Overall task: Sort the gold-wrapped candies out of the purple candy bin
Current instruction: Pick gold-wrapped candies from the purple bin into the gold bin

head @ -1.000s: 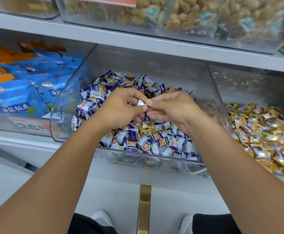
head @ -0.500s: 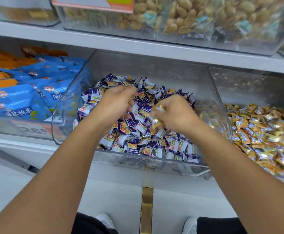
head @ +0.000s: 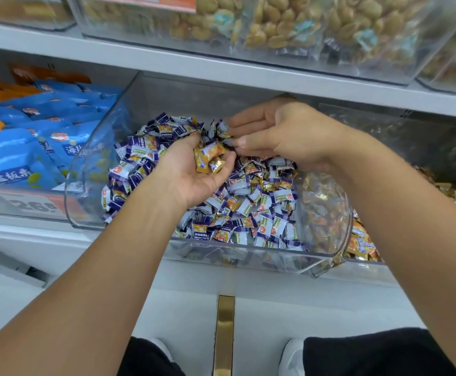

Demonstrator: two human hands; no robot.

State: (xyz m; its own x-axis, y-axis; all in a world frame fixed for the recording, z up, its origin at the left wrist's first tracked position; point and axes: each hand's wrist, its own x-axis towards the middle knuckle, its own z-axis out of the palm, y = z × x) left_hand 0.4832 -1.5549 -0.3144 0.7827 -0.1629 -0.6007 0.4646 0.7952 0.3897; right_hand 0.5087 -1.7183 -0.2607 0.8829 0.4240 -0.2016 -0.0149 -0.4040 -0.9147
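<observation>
The left hand (head: 191,172) lies palm up over the purple bin (head: 327,218), its fingers curled loosely into a cup around two gold candies (head: 210,156) that rest against the thumb and forefinger. The right hand (head: 283,131) hovers just beside it above the heap, fingers straight and relaxed, their tips close to the collected pieces; whether it pinches anything at the tips is too small to tell. This looks like the gathering step: gold strays are being picked out and pooled in the left palm. More gold wrappers (head: 262,183) still show among the purple candies (head: 264,223), mostly toward the middle and right of the pile, so the sorting seems far from done. Next, the right hand likely needs to pluck another stray without dragging purple ones along, while the left keeps its cup level. The gold bin (head: 362,240) to the right seems the natural place to empty the palm.
</observation>
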